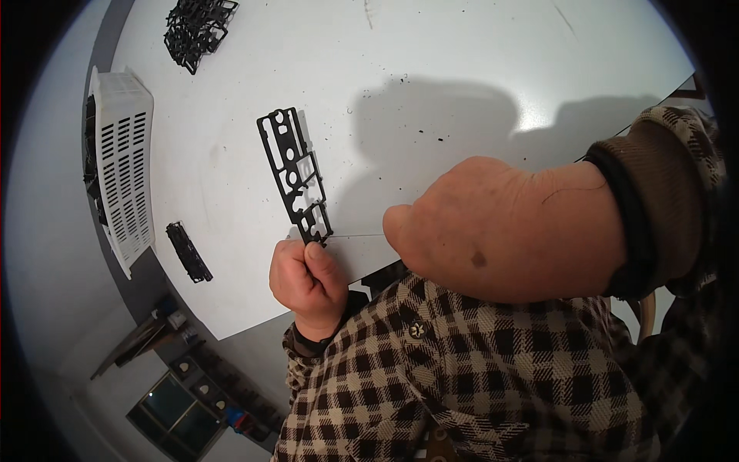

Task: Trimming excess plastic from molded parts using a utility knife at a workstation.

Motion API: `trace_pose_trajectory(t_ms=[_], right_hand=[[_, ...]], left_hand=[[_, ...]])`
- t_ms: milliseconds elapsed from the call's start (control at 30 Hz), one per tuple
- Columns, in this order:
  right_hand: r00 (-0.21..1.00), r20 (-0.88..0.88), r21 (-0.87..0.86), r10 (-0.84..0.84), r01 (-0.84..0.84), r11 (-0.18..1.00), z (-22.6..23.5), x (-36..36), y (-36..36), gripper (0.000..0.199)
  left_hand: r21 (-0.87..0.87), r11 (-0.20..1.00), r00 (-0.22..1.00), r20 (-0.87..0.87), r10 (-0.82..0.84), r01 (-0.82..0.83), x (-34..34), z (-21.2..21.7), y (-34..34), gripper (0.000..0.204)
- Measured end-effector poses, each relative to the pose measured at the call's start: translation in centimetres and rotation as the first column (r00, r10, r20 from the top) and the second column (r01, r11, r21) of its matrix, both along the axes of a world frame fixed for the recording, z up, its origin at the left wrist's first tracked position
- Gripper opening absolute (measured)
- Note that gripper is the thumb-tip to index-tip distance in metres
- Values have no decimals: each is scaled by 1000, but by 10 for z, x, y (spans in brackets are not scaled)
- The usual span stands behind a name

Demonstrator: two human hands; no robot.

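Black frame [291,166] | left hand [308,279]: pinching its end | right hand [493,231]: can't tell (fingers hidden)

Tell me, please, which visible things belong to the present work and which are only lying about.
In use:
black openwork frame, lower end in the left hand
thin straight item between frame and right hand; kind unclear

Lying about, perhaps related:
pile of black parts
narrow black bundle
white slotted basket with black pieces
black scraps
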State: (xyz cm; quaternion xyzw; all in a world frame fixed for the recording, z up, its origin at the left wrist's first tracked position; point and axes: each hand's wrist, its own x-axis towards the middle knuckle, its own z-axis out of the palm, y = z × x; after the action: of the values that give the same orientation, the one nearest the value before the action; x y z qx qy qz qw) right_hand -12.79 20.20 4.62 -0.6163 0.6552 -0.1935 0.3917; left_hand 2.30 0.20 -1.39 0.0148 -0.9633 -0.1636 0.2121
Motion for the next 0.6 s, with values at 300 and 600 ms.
trace_pose_trajectory(t_ms=[300,600], right_hand=[[953,15,371,302,-286,884,-5,1,-33,23],[992,127,136,16,-33,990,7,5,-16,25]], left_hand=[[18,999,999,-9,-36,36,0,-1,-2,17],[41,996,997,-14,-76,76,-3,-2,-5,14]])
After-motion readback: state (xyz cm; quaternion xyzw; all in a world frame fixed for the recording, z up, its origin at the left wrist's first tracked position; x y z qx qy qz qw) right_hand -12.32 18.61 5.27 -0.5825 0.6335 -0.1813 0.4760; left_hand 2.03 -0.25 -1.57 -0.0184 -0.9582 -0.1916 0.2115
